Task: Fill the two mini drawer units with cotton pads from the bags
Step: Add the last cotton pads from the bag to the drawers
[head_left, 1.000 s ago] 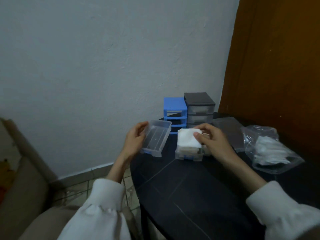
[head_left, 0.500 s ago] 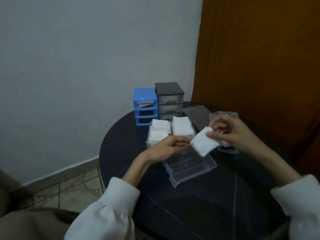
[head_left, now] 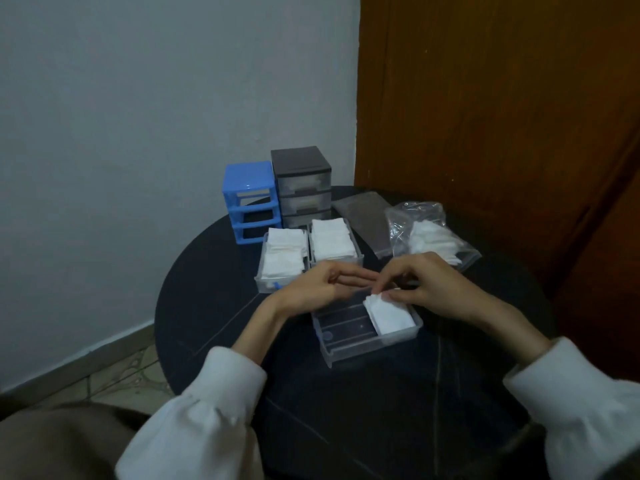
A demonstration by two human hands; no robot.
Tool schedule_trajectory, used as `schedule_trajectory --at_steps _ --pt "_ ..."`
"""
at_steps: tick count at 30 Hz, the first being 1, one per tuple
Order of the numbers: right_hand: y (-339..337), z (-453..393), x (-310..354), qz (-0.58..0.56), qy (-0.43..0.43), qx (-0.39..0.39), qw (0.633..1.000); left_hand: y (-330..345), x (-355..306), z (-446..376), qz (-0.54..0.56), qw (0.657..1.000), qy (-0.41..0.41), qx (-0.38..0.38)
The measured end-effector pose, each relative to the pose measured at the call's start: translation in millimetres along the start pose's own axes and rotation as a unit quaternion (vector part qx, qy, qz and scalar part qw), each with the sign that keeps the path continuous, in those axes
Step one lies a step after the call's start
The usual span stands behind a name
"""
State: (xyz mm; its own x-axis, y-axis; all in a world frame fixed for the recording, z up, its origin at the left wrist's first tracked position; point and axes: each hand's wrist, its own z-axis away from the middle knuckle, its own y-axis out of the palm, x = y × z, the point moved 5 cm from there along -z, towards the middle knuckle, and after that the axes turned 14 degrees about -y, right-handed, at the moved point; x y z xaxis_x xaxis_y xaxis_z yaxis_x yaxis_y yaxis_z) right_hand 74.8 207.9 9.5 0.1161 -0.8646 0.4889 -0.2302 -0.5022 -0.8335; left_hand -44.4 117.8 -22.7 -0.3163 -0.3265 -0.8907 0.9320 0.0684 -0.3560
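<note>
Pads (head_left: 389,315) now down in right end of clear drawer (head_left: 349,344) on bench (head_left: 214,265); half second ago you held them above it. Right hand (head_left: 429,282) fingers pinch stack top; left hand (head_left: 318,285) relaxed, holds nothing. Left half of drawer not yet filled; bag (head_left: 429,233) has more.

grey unit's (head_left: 300,186) drawer contents blurred, both sleeves (head_left: 588,410) cut off

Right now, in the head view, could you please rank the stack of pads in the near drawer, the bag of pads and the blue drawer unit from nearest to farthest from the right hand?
1. Stack of pads: under the right hand, its fingers on it.
2. Bag of pads: just beyond the hand, slightly right.
3. Blue drawer unit: far left, by the wall.
</note>
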Motion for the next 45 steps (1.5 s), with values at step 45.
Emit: schedule_trajectory --at_steps 45 --pt "-28 48 -60 0.275 0.063 -0.179 0.943 23 -60 -84 -0.122 0.986 0.057 -0.103"
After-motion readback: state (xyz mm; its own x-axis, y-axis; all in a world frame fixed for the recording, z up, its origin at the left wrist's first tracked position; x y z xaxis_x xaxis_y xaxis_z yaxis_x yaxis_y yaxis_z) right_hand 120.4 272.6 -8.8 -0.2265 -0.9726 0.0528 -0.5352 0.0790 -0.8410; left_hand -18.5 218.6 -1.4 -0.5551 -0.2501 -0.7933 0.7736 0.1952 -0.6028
